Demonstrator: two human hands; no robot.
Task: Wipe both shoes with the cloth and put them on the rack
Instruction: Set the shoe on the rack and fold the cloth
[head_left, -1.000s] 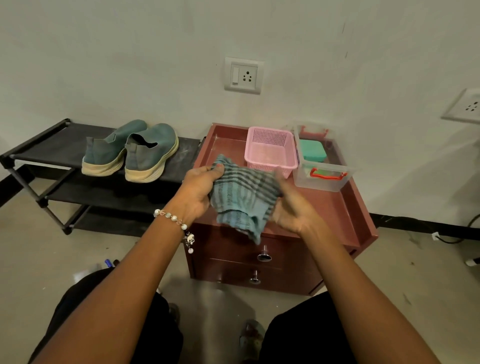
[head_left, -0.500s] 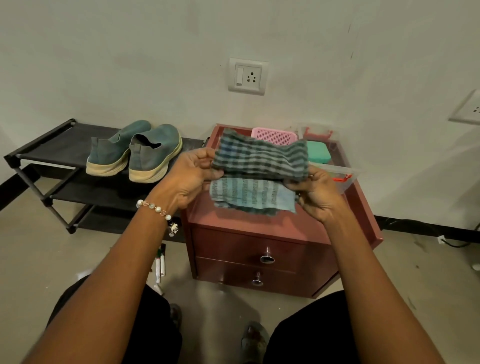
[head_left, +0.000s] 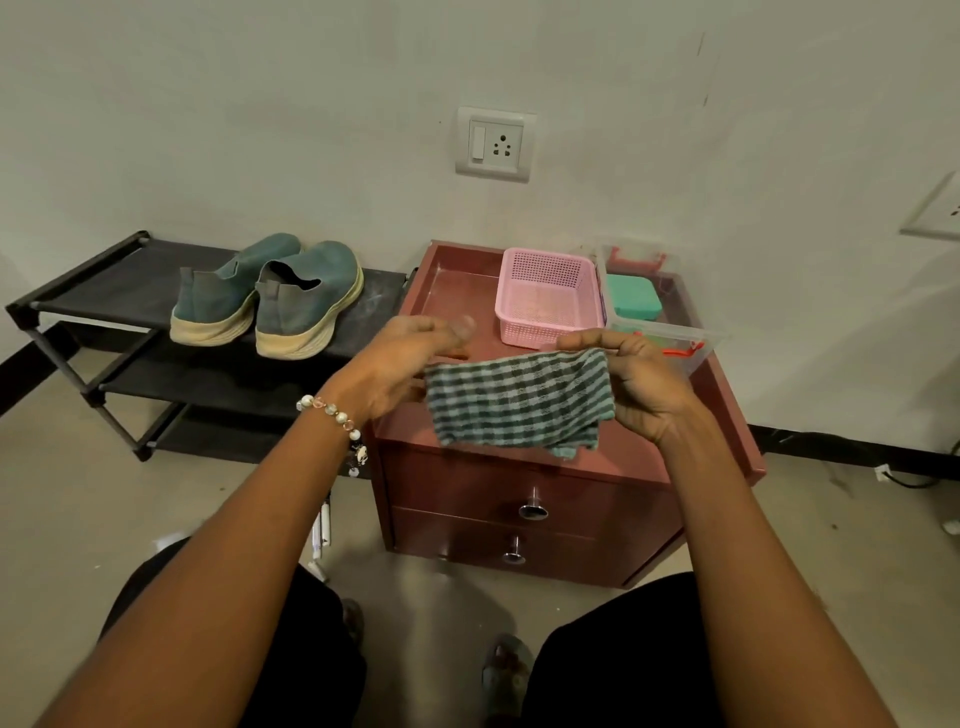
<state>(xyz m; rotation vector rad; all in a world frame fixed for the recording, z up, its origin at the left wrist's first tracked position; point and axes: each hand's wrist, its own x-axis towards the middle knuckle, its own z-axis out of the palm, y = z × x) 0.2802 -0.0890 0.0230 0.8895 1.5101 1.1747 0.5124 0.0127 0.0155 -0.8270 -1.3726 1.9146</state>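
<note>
Cabinet top (head_left: 457, 291): bare strip beyond the left hand (head_left: 400, 364), running back to the wall and open to a reach. Pink basket (head_left: 548, 296): stands just beyond the grip of the right hand (head_left: 644, 389) on the cloth (head_left: 519, 402), blocking the way straight ahead. Clear box (head_left: 660, 306): to the right of the basket, closing off that far corner. Raised rim (head_left: 727, 415): fences the top outside the right hand. Rack (head_left: 119, 280): well left of the grip; shoes (head_left: 270, 296) fill its near end, with bare shelf further left.
</note>
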